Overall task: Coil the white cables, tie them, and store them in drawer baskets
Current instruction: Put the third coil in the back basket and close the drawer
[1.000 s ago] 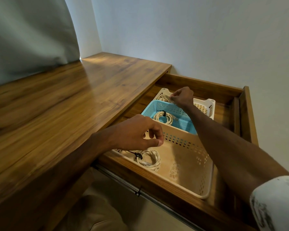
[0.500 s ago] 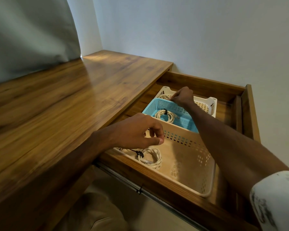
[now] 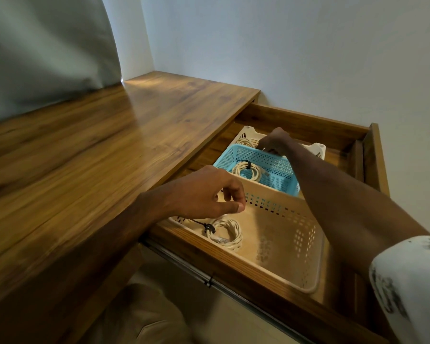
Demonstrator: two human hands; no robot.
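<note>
White coiled cable point(image 3: 227, 233) is lying mid-frame in the beige plastic basket point(image 3: 283, 203), below the left hand's point(image 3: 204, 194) pinched-together fingertips; the blue mesh basket point(image 3: 263, 156) is hiding the right hand's point(image 3: 276, 142) grip.

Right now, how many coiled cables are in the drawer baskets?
3: first coil in the near beige basket, second coil in the blue basket, third coil in the far white basket, partly under the right hand. More may be hidden.

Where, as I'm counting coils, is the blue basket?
Head view: the blue basket sits in the drawer, right of the desktop, between the beige basket in front and the white basket behind, holding one coil.
</note>
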